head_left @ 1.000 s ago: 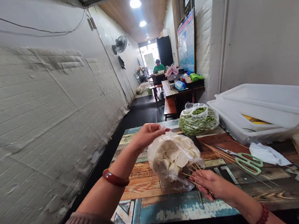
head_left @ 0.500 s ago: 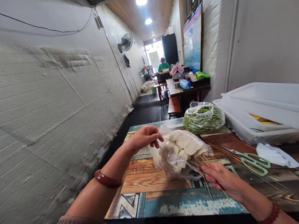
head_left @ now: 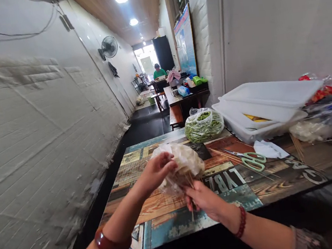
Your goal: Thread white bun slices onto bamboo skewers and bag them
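Note:
A clear plastic bag [head_left: 172, 148] of pale, whitish slices [head_left: 191, 163] lies on the patterned wooden-look table [head_left: 153, 216]. My left hand [head_left: 159, 168] is over the bag's near left side, its fingers bent and the thumb a little apart; nothing shows between them. At the near edge of the bag, my right hand [head_left: 204, 199] is closed around several thin wooden skewers [head_left: 193, 215]. Their upper ends stick up against the bag, and their lower ends point down below my fingers. The slices are partly hidden by the plastic and my left hand.
Green-handled scissors [head_left: 253, 161], loose skewers [head_left: 228, 155] and a white tissue [head_left: 270, 149] lie to the right. Behind are a bag of green vegetables [head_left: 204, 125] and white plastic trays [head_left: 272, 94]. A person [head_left: 159, 73] sits at a far table.
My view has swung right, so the scene sits further left. My right hand with the skewers has come closer to my left hand and the bag.

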Motion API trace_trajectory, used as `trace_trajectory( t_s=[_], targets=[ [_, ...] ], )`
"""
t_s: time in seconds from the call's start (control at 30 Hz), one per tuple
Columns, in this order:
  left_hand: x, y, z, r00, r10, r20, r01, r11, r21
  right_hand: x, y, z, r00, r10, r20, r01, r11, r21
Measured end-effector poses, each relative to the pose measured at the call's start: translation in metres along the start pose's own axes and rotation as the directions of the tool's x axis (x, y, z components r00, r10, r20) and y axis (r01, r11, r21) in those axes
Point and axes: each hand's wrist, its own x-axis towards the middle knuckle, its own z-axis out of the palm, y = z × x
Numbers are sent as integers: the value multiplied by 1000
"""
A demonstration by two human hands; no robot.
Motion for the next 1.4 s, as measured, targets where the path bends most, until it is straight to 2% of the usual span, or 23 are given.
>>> trace_trajectory(
  t_s=[0.07, 0.17, 0.2, 0.27, 0.37, 0.43, 0.5, 0.6, 0.7, 0.77, 0.9, 0.97, 1.07, 1.17, 1.2, 1.27, 1.4],
  targets=[
    [-10, -17, 7, 996, 19, -84, 1, 972, 237, 4, 9, 10, 999, 10, 41, -11, 1000, 27],
    [-32, -38, 15, 955, 163, -249, -12, 858, 514, 8, 21, 21, 993, -22, 116, 10, 995, 97],
    [-40, -44, 18, 940, 215, -266, -20, 810, 586, 9, 24, 23, 991, -35, 130, 20, 993, 118],
    [-54, -51, 23, 928, 295, -228, -45, 694, 718, 10, 27, 27, 989, -51, 135, 33, 991, 132],
    [-67, -56, 30, 931, 333, -147, -55, 529, 847, 9, 25, 36, 987, -97, 130, 82, 990, 116],
    [-69, -58, 34, 927, 327, -183, 8, 471, 882, 9, 19, 44, 971, -188, 146, 169, 977, 133],
    [-67, -59, 36, 914, 303, -269, 114, 444, 889, 8, 13, 52, 945, -286, 160, 257, 950, 177],
    [-65, -67, 37, 900, 254, -355, 196, 493, 848, 8, 9, 58, 918, -347, 191, 299, 923, 242],
    [-66, -81, 37, 905, 222, -363, 155, 621, 768, 8, 13, 56, 906, -348, 243, 284, 922, 261],
    [-67, -90, 38, 897, 217, -386, 151, 671, 726, 9, 19, 52, 901, -321, 290, 259, 938, 231],
    [-66, -106, 46, 848, 268, -456, 150, 705, 693, 8, 38, 37, 897, -194, 397, 184, 981, 63],
    [-67, -115, 52, 831, 307, -464, 127, 707, 696, 7, 46, 23, 902, -184, 391, 249, 961, -121],
    [-69, -129, 61, 814, 346, -467, 99, 709, 698, 7, 42, -12, 924, -261, 280, 359, 845, -397],
    [-70, -137, 68, 781, 375, -499, 110, 704, 701, 18, 18, -55, 925, -359, 121, 371, 796, -477],
    [-70, -137, 70, 776, 380, -503, 115, 699, 706, 25, 7, -66, 898, -439, 44, 392, 748, -535],
    [-70, -135, 71, 777, 389, -495, 118, 682, 721, 43, -14, -82, 826, -564, -13, 426, 640, -640],
    [-69, -126, 73, 772, 404, -490, 129, 656, 743, 81, -40, -79, 740, -670, 59, 464, 445, -766]
  ],
)
